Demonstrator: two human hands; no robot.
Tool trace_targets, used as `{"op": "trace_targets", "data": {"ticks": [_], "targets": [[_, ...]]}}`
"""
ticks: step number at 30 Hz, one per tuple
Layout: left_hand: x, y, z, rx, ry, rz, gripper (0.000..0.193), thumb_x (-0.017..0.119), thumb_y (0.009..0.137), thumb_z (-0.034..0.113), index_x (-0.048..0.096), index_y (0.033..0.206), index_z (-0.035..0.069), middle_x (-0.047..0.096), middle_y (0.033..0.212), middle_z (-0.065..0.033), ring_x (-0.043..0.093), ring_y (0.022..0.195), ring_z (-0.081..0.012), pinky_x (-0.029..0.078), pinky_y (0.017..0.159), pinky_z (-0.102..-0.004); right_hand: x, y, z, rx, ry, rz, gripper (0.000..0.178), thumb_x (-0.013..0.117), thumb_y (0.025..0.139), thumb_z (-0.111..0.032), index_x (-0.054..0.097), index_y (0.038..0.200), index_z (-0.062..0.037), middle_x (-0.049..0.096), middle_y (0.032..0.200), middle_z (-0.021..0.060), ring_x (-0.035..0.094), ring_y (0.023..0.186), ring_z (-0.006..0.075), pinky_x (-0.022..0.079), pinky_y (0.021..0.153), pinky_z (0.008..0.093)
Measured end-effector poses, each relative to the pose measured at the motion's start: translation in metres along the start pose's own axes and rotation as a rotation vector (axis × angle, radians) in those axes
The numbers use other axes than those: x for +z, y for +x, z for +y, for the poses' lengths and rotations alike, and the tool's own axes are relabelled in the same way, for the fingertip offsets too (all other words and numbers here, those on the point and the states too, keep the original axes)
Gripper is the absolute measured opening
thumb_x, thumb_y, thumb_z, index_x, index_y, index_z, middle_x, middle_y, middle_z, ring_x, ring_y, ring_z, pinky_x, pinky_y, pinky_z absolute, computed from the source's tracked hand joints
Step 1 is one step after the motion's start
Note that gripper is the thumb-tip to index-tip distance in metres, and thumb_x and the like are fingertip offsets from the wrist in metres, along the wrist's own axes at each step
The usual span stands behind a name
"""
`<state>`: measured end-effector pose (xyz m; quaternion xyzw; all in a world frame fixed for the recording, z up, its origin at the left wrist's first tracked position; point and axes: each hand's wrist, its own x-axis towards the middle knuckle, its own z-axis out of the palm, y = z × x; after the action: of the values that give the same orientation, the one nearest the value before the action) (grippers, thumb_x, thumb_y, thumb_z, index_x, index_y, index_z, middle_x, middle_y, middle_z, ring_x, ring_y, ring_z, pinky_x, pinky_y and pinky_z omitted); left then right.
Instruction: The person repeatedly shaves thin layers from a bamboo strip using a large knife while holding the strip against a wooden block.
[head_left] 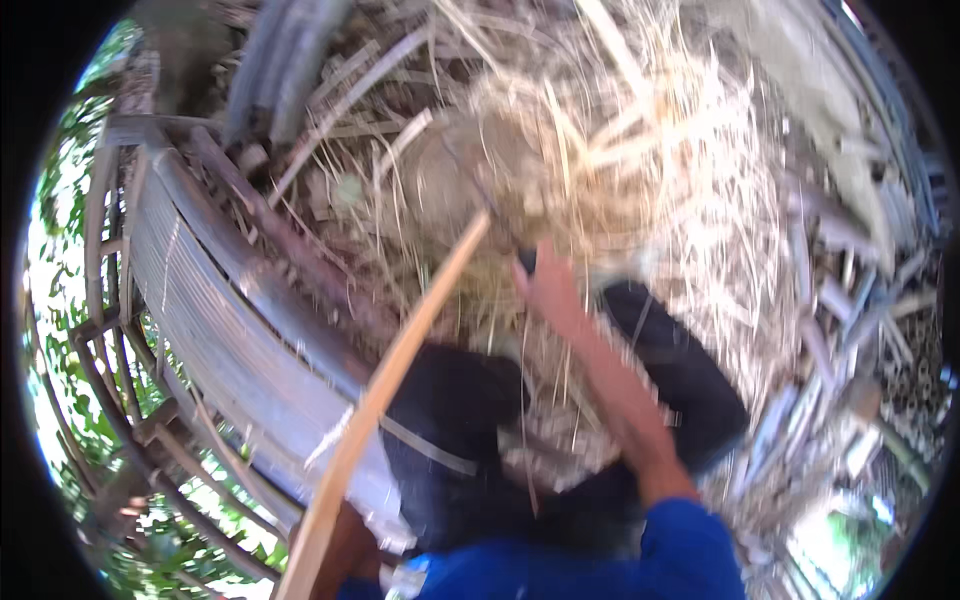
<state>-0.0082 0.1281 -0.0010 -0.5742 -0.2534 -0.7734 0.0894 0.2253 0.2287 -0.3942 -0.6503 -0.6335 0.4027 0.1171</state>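
A long, light-brown strip of split wood or bamboo (385, 375) slants from the lower left up to the middle. My left hand (347, 548), partly hidden by the strip and in shadow, is closed around its lower end. Just right of the strip's upper tip, my right hand (552, 290) is closed on a black handle (527, 260). From that handle a thin dark blade (478, 185) runs up and left, passing close to the tip; motion blur hides whether they touch. It looks like a knife.
Pale shavings and split strips (690, 150) cover the ground ahead and right, around a brownish rounded block (465, 165). My dark-clothed legs (450, 440) are bent below. Along the left lie a ribbed grey panel (230, 310) and a pole frame (120, 380). Sticks (830, 310) are scattered at right.
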Motion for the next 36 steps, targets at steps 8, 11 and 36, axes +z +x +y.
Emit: {"op": "trace_targets", "data": {"ticks": [8,11,36], "targets": [[0.054,0.037,0.039,-0.051,-0.130,0.368,0.042,0.048,0.105,0.050,0.043,0.079,0.017,0.027,0.059,0.0050,0.024,0.041,-0.0054,0.023,0.035,-0.0164,-0.042,-0.085,-0.036,-0.143,0.153,0.167,0.040,0.070,0.093,-0.029,0.050,0.108,0.0019,0.068,0.080,0.0276,0.068,0.074,0.0487,0.055,0.066,0.0505],[0.036,0.050,0.080,-0.170,-0.060,0.232,0.039,0.049,0.105,0.048,0.043,0.081,0.017,0.028,0.059,0.0044,0.031,0.043,-0.0095,0.028,0.034,-0.0230,-0.031,-0.089,-0.017,0.065,0.022,-0.011,0.042,0.067,0.093,-0.031,0.049,0.109,0.0043,0.068,0.083,0.0295,0.067,0.080,0.0505,0.054,0.071,0.0524],[-0.128,0.197,0.362,-0.431,-0.423,-0.006,0.029,0.052,0.099,0.033,0.056,0.101,0.004,0.043,0.080,-0.0038,0.046,0.073,-0.0171,0.041,0.068,-0.0351,-0.117,-0.474,-0.113,-0.213,0.149,0.074,0.034,0.065,0.093,-0.026,0.059,0.121,-0.0080,0.068,0.088,0.0235,0.066,0.086,0.0452,0.051,0.075,0.0517]]}}
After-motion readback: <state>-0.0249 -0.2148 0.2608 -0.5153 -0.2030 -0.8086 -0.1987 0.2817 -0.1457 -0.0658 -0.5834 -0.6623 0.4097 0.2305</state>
